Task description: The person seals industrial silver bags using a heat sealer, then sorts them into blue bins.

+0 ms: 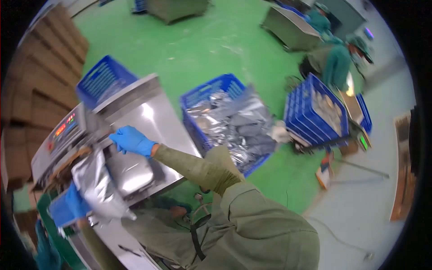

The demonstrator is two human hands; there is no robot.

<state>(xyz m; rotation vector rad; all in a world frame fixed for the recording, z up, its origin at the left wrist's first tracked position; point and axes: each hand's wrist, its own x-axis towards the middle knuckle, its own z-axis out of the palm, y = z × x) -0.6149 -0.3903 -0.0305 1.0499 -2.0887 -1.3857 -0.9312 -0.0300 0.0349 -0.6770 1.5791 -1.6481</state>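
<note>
Person in green jacket, blue gloves, at a steel sealing machine [148,112] w/ red-lit control panel [63,128]. Right hand [130,140] lies on the machine's top edge, fingers curled over it, nothing held. Left hand [76,202] is closed on a silver foil bag [101,184], bag's upper end at the machine's slot. Blue crate [211,92] of foil bags sits on green floor just beside the machine; second crate [315,112] further off, near a co-worker [337,63].

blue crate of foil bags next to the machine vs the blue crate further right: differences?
The near crate sits flat on the green floor, heaped with crumpled silver foil bags. The far crate is tilted, raised on a stand, its contents packed flatter. Both are blue slotted plastic.
</note>
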